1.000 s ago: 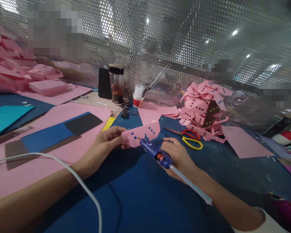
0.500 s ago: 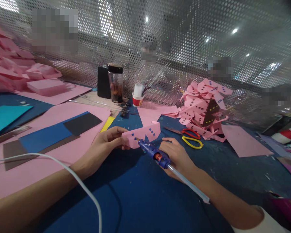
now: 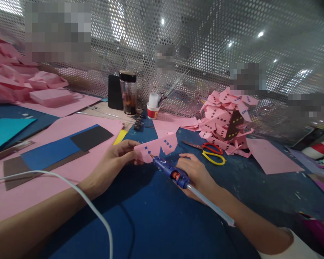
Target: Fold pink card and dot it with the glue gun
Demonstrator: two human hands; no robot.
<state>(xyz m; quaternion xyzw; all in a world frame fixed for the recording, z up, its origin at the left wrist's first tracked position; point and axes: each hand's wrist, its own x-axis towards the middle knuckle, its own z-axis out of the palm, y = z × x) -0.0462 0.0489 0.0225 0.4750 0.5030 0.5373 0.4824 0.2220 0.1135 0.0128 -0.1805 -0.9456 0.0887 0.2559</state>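
Note:
Between the thumb and fingers of my left hand (image 3: 121,156) is the left end of a pink paper piece (image 3: 147,148), marked with several small blue squares and notched at its lower edge. My right hand (image 3: 196,171) is wrapped round a blue glue gun (image 3: 167,168); its grip is mostly hidden by the hand. A long clear glue stick (image 3: 210,205) sticks out of the gun's back end. The nozzle points at the paper's lower edge near the blue squares; whether it touches, I cannot tell.
Scissors (image 3: 214,154) with red and yellow handles lie beyond my right hand. Behind them stands a heap of pink cutouts (image 3: 218,118). A lidded jar (image 3: 129,95) and a paper cup (image 3: 153,112) stand at the mesh wall. A white cable (image 3: 81,192) crosses my left forearm.
The pink paper piece has tilted and shifted slightly left, with its right part turned more toward me. The glue gun has barely moved; both hands keep their holds.

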